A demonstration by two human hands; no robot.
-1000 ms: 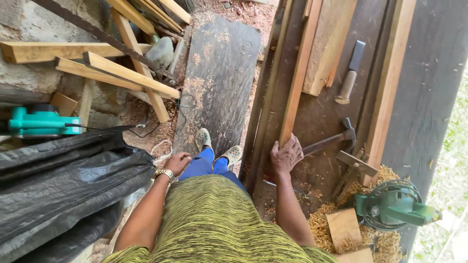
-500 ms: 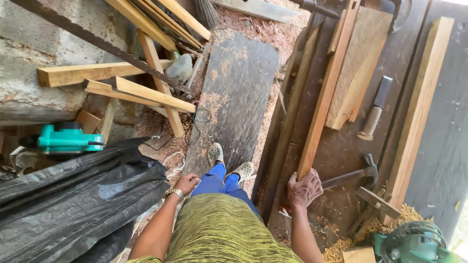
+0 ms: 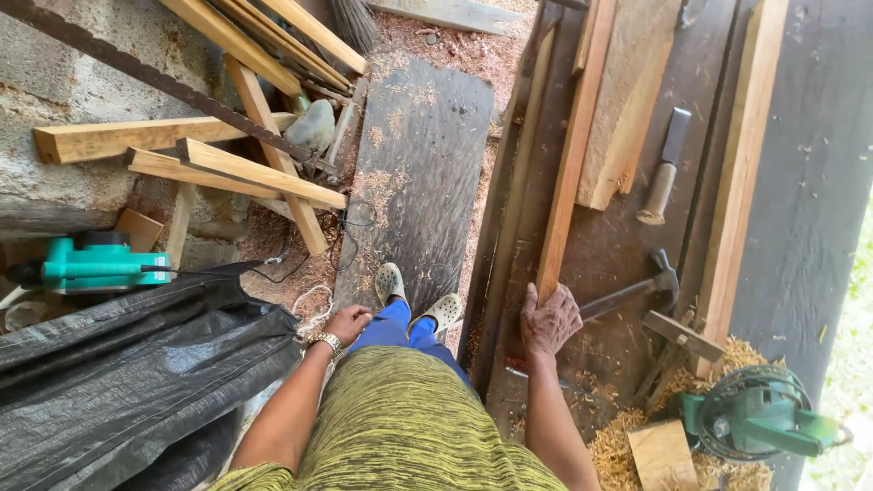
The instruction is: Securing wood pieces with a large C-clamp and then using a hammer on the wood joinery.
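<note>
Both hands unmoved: right hand [image 3: 548, 320] still on wooden strip [image 3: 571, 155].

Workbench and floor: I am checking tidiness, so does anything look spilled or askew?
Yes. Wood shavings lie heaped on the workbench by the green power tool, sawdust dusts the dark floor board, and timber offcuts lie crisscrossed. The right hand rests on a plank.

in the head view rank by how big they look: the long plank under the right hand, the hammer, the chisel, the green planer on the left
1. long plank, by far the longest.
2. green planer and hammer: look about alike, so unranked; the planer sits lower, farther from the camera.
3. chisel, slightly smaller.
The right hand rests on the plank's near end.
</note>
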